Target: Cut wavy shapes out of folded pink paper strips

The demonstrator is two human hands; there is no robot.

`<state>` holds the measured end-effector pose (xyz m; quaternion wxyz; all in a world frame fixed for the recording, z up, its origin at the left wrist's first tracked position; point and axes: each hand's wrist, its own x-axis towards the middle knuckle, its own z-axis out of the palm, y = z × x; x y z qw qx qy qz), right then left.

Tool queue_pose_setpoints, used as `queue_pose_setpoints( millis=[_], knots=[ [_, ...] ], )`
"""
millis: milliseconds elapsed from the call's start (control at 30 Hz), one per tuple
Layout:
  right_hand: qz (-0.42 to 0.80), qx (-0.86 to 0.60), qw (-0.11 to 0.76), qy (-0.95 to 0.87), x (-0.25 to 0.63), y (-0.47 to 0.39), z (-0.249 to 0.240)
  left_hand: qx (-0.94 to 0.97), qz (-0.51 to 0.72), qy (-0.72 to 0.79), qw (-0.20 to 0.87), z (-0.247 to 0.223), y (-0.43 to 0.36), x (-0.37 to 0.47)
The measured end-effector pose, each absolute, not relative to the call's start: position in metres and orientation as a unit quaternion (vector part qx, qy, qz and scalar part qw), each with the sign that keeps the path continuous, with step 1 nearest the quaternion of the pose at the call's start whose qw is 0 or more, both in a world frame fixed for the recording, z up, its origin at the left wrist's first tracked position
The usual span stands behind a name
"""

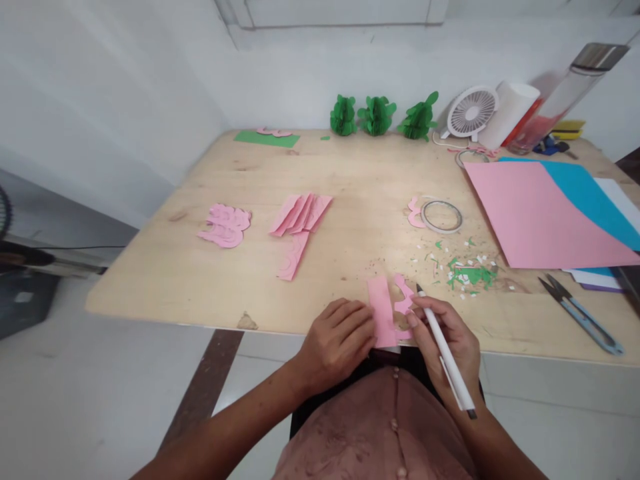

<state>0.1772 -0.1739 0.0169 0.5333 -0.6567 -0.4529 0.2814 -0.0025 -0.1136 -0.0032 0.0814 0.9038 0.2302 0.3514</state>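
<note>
At the table's front edge lies a pink paper strip point(382, 310). My left hand point(343, 339) has its fingers curled together at the strip's left side, holding it against the table. A white pen point(449, 360) is gripped in my right hand point(453, 340), its dark tip pointing up and away from me. Just right of the strip, a cut pink paper piece with a wavy edge point(403, 297) touches the fingertips of my right hand. Whether those fingers also pinch this piece, I cannot tell.
Folded pink paper point(300, 223) and stacked pink cutouts point(225, 225) lie left. A tape roll point(442, 217), green scraps point(473, 275), snips point(580, 313) and pink sheets point(545, 220) are right. Green paper figures point(377, 116), a small fan point(473, 112) and a bottle point(570, 97) stand along the wall.
</note>
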Motion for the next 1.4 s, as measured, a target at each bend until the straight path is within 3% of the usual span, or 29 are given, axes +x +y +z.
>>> queue_pose_setpoints(
  millis=[1400],
  knots=[
    [0.274,-0.642,0.54,-0.47,0.178,-0.171,0.019,0.924,0.3,0.215,0.103,0.005,-0.091,0.002]
  ],
)
